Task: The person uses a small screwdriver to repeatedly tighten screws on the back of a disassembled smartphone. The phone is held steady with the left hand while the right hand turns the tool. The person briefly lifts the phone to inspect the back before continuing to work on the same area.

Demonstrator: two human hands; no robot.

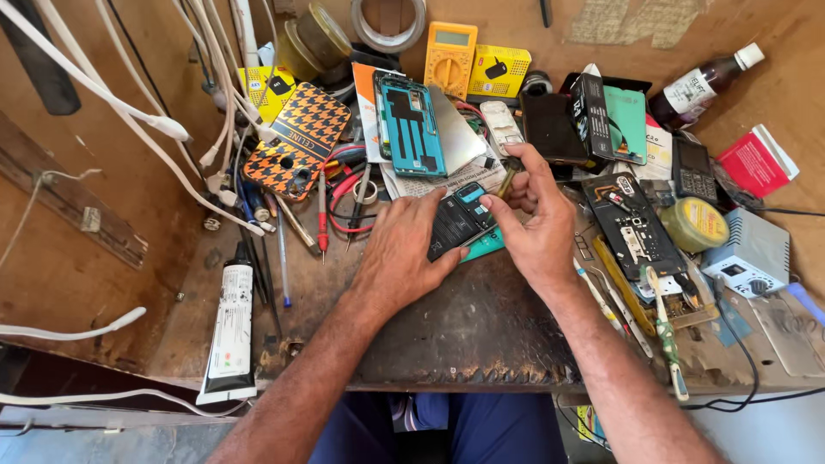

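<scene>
An opened mobile phone (pixel 461 222), teal-edged with its dark insides showing, lies on the worn wooden bench in the middle. My left hand (pixel 404 249) lies flat over its left side and holds it down. My right hand (pixel 533 215) sits at the phone's right edge, its fingers pinched on a thin brass-coloured tool (pixel 506 181) whose tip points at the phone's upper part.
A teal phone frame (pixel 411 123), an orange patterned case (pixel 298 140), a yellow multimeter (pixel 449 57) and a brown bottle (pixel 700 86) lie at the back. A white glue tube (pixel 229 331) lies at the left, white cables hang there. Another opened phone (pixel 632 228) and a toothbrush (pixel 663 331) are at the right.
</scene>
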